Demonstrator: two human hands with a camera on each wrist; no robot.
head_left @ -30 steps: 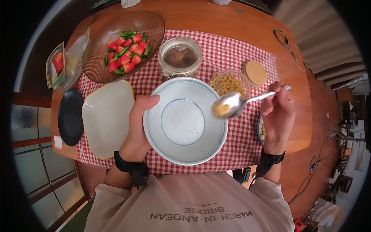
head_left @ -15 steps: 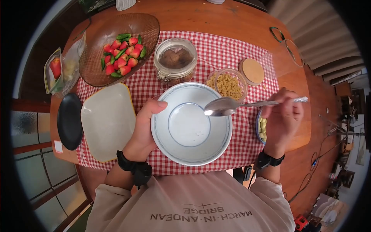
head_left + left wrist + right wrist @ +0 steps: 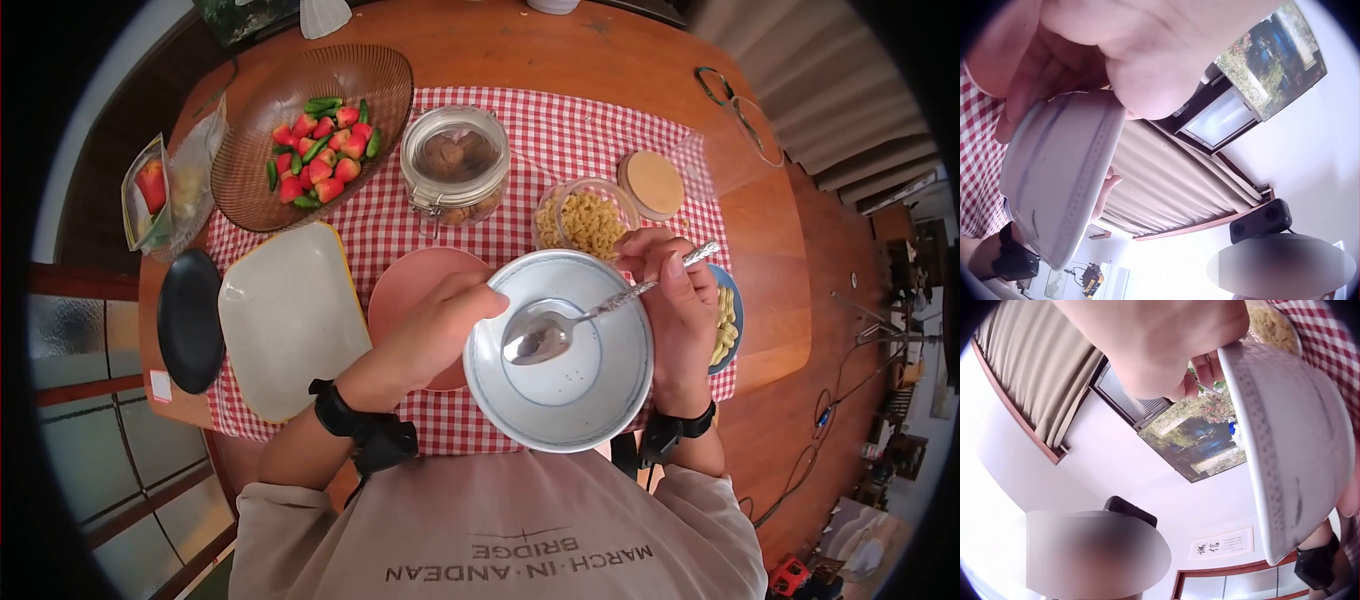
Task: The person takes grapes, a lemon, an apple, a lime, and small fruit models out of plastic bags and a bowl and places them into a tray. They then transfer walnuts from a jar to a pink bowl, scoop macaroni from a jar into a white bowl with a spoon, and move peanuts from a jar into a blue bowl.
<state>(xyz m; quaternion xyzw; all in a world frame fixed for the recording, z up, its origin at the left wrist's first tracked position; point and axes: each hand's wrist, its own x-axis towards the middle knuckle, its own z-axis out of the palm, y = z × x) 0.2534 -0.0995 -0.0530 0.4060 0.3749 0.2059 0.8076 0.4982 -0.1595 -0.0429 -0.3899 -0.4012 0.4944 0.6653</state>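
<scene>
My left hand (image 3: 435,325) grips the left side of a white bowl (image 3: 565,410) with blue rings, its thumb over the rim. In the left wrist view the bowl's outside (image 3: 1063,169) is tilted, with fingers under its base. My right hand (image 3: 675,300) holds a metal spoon (image 3: 540,340) by its patterned handle, close against the bowl's right rim. The spoon's head overlaps the inside of the bowl, where a few small dark specks show. Left of the bowl, a pink plate (image 3: 420,270) lies on the checked cloth, partly behind my left hand.
Behind the bowl stand a clip-top glass jar (image 3: 455,165), a tub of yellow pasta-like pieces (image 3: 590,220) and a wooden lid (image 3: 652,184). A brown basket (image 3: 250,150) holds red and green produce. A cream tray (image 3: 290,320) and black dish (image 3: 190,320) lie left; a blue-rimmed dish (image 3: 738,310) right.
The bowl has moved right in my left hand, uncovering the pink plate. My right hand has come left to the bowl's rim with the spoon. A yellow patch on the spoon is gone.
</scene>
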